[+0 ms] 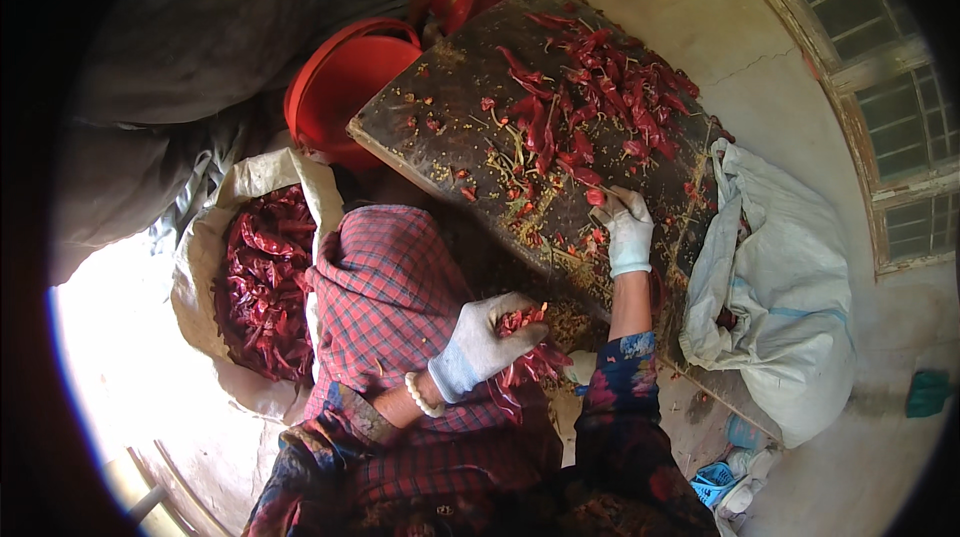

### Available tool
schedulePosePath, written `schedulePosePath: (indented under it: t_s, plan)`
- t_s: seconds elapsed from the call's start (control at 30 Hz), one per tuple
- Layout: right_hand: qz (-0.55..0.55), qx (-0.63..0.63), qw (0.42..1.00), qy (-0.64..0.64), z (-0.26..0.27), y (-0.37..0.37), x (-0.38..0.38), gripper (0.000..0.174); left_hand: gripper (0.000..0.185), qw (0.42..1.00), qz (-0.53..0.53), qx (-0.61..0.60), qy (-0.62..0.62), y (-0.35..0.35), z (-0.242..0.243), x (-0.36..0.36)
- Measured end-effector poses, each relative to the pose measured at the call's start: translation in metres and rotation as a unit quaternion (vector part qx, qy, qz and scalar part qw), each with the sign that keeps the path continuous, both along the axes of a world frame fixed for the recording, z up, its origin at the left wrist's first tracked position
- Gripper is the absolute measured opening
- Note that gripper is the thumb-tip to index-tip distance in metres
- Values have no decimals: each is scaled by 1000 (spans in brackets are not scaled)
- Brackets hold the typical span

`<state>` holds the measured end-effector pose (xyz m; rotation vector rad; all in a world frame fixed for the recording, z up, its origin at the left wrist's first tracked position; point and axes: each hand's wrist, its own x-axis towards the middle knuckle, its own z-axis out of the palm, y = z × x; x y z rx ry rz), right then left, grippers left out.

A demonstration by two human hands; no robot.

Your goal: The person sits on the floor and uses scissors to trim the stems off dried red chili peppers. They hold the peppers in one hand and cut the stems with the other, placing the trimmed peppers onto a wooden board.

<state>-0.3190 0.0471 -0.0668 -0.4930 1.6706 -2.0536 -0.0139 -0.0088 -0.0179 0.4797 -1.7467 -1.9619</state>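
My left hand (491,338), in a pale work glove, is closed around a bunch of dried red chili peppers (529,368) above my lap. Some of the peppers hang out below the fingers. At the near right part of a dark board (442,113), my gloved right hand (628,228) has its fingertips drawn together at the stem end of a dried red chili pepper (585,175). Beyond that hand lies a loose heap of whole dried chilies (619,91). Yellow seeds, stems and torn red bits (525,218) are strewn over the board around it.
Left of my plaid-covered knee (390,259) stands a woven sack (191,289) full of dried chilies. A red plastic basin (352,87) sits past the board's left corner. On the right, a white woven sack (795,297) leans against the board, near the wall (787,124).
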Motion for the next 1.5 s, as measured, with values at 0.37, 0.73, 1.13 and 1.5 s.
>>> schedulePosePath:
  t_s: [0.37, 0.73, 1.13, 1.5]
  plan:
    - [-90, 77, 988, 103, -1, 1, 20, 17, 14, 999, -13, 39, -15, 2, -1, 2]
    - [-80, -24, 997, -3, -7, 13, 10, 16, 24, 999, -6, 36, -3, 1, -2, 2]
    - [-59, 260, 919, 292, 5, 10, 40, 22, 25, 1000, -10, 17, -5, 1, -3, 2]
    - [-100, 359, 746, 552, 4, -2, 46, 13, 20, 999, -18, 34, 4, 2, 0, 2]
